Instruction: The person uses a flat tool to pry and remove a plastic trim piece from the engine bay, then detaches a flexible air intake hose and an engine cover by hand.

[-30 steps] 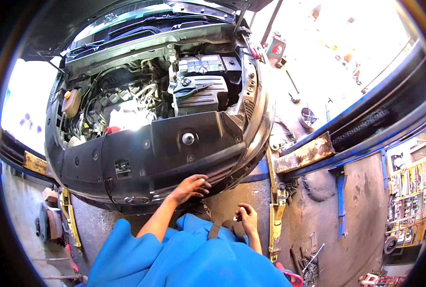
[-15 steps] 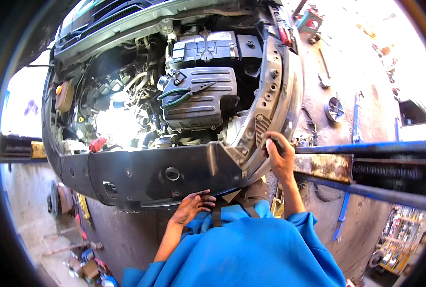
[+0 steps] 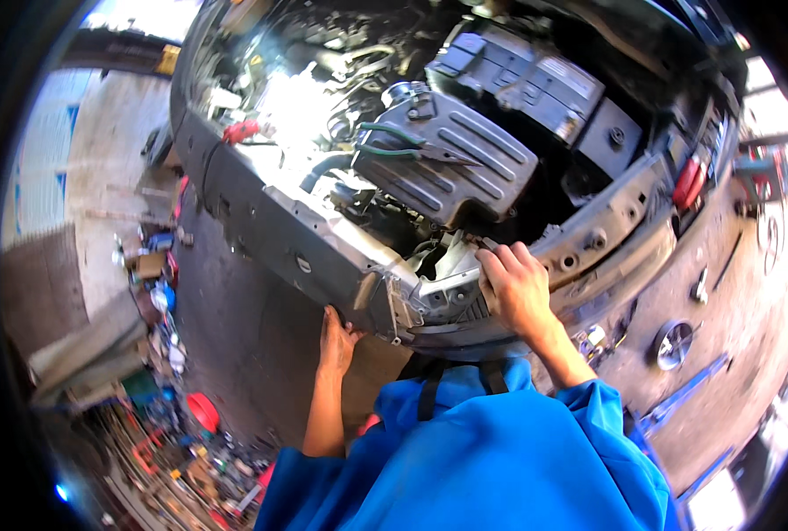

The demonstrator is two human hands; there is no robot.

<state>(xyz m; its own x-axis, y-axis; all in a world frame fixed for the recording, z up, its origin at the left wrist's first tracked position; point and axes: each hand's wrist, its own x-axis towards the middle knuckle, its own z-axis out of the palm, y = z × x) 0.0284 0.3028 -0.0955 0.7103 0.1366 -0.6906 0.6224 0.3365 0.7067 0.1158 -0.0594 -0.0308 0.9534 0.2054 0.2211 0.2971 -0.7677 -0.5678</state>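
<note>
My right hand [image 3: 516, 288] is over the front corner of the car's engine bay, above the metal headlight-side panel [image 3: 580, 252]. Its fingers are curled closed around a small dark thing, mostly hidden, whose kind I cannot make out. Lower down, my left hand [image 3: 334, 343] touches the outer edge of the dark front bumper [image 3: 270, 239], fingers apart and partly tucked behind it. Green-handled pliers [image 3: 411, 147] lie on the ribbed black engine-bay box [image 3: 473, 164], out of both hands.
A car battery [image 3: 526, 80] sits behind the ribbed box. A red object [image 3: 241, 132] rests on the front rail, beside a bright glare. Red-handled tools [image 3: 690, 181] lie on the right fender. Cluttered parts and a red bowl [image 3: 203, 411] cover the floor at lower left.
My view has turned, so the car appears slanted. My right hand has moved inward over the engine bay's edge. My left hand has gone from free in front of the bumper to touching its edge.
</note>
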